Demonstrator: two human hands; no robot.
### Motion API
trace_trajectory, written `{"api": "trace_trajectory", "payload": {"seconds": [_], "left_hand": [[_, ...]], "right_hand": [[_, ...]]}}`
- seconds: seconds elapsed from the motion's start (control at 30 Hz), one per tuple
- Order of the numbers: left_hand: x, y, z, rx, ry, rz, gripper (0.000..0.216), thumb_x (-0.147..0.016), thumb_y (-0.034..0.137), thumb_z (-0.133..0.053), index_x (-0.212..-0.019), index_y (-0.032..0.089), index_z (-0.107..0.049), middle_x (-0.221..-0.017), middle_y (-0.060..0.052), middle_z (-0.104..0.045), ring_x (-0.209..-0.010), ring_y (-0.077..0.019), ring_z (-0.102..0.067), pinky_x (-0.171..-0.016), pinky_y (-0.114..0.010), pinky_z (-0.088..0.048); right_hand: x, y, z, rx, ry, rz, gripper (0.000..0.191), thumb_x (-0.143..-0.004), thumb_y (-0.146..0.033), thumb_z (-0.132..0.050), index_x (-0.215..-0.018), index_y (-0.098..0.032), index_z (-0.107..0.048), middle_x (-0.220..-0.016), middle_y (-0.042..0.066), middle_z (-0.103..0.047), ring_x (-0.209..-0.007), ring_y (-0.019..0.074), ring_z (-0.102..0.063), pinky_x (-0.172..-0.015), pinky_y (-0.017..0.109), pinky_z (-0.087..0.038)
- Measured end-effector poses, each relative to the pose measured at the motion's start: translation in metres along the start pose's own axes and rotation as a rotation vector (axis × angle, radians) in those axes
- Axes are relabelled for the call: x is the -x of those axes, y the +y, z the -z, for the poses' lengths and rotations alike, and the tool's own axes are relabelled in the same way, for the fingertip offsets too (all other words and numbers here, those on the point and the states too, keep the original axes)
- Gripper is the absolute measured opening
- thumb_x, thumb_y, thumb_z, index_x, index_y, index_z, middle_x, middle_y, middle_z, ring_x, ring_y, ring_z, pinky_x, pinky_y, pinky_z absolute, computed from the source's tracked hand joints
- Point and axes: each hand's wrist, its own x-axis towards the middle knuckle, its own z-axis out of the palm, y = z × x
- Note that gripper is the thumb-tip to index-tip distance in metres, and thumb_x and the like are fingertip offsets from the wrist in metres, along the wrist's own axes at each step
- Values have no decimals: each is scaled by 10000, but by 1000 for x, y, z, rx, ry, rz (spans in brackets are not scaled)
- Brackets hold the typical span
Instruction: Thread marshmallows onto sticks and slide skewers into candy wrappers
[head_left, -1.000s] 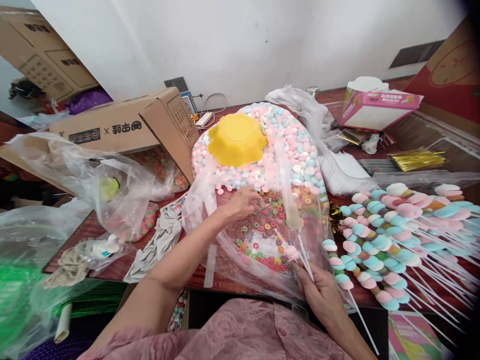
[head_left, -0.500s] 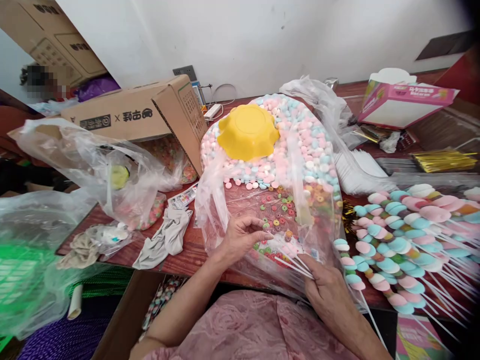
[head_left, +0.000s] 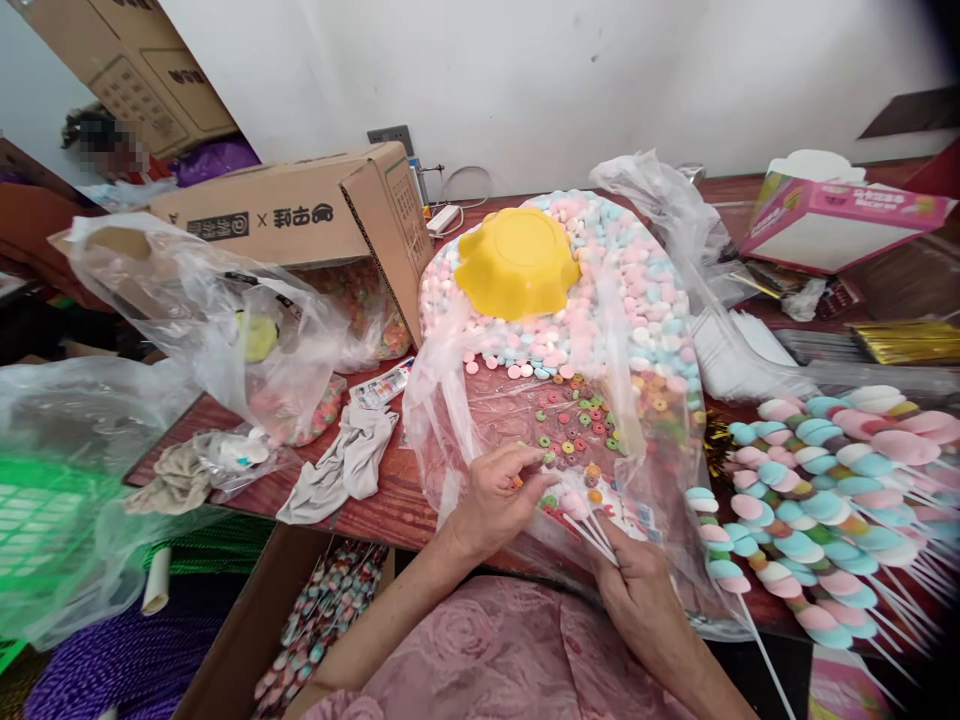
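Note:
My right hand is closed around several thin white sticks, which fan out slightly toward the middle. At their upper ends sits a pink marshmallow. Just left of these ends is my left hand, its fingers curled and the thumb bent toward them. A small orange candy shows inside that hand, partly hidden by the fingers. Beyond both hands, coloured ring candies lie scattered on a clear plastic bag. Behind them is a big spread of pink, white and blue marshmallows.
A yellow scalloped bowl rests upside down on the marshmallows. Finished marshmallow skewers are piled at right. A cardboard box and a grey cloth are at left. More skewers fill a box below the table edge.
The view has shifted, so the table contents sit farther right. My left hand has drawn nearer to the stick ends, and an orange candy now shows in it. My right hand still grips the sticks.

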Motion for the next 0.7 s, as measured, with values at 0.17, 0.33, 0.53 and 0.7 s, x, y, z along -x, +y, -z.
{"api": "trace_trajectory", "payload": {"seconds": [0.17,0.33,0.53,0.7], "left_hand": [[-3,-1,0,543,-8,564,435,-630,444,-838,-922,144,-718,-680,-7,-657,-529,-103,-569,-432,-201,-465],[3,-1,-10,686,-155,712,338,-589,383,-871,-806,146,-767,-617,10,-638,-489,-52,-491,-478,-177,-416],[10,4,-30,713,-245,686,381,-542,428,-887,-813,184,-779,-707,-1,-683,-619,-104,-574,-649,-248,-490],[-32,-5,-5,453,-482,529,521,-678,486,-787,-1083,164,-720,-689,0,-634,-560,-97,-526,-545,-220,-428]], "right_hand": [[-4,4,-1,-73,-15,-30,302,-901,-227,-413,-955,-200,-709,-631,-8,-611,-550,163,-545,-569,253,-474],[-1,14,-7,-150,5,13,291,-903,-235,-440,-986,-188,-715,-666,0,-642,-607,176,-608,-626,263,-514],[7,27,-11,-178,71,-27,280,-914,-244,-465,-1035,-172,-707,-743,13,-681,-654,180,-636,-697,282,-538],[6,41,0,-105,142,-30,292,-906,-290,-500,-1047,-164,-724,-679,14,-674,-572,176,-619,-585,266,-525]]}}
